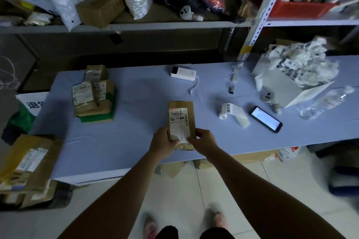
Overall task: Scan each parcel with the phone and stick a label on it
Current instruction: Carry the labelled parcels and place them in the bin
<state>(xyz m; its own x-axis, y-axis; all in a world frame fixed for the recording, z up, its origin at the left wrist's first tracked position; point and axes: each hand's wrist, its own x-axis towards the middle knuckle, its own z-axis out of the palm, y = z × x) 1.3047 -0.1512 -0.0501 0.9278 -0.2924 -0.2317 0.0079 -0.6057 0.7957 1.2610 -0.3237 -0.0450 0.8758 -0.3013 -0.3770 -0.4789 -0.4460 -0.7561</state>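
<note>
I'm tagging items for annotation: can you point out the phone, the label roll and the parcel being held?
phone (pixel 265 119), head view, middle of its lit screen.
label roll (pixel 223 111), head view, on the rolled-up part, left of the loose strip.
parcel (pixel 179 120), head view, on the white shipping label on its top face.

parcel (pixel 181 120) near end: behind hands (pixel 165 144) | label print: unreadable
</note>
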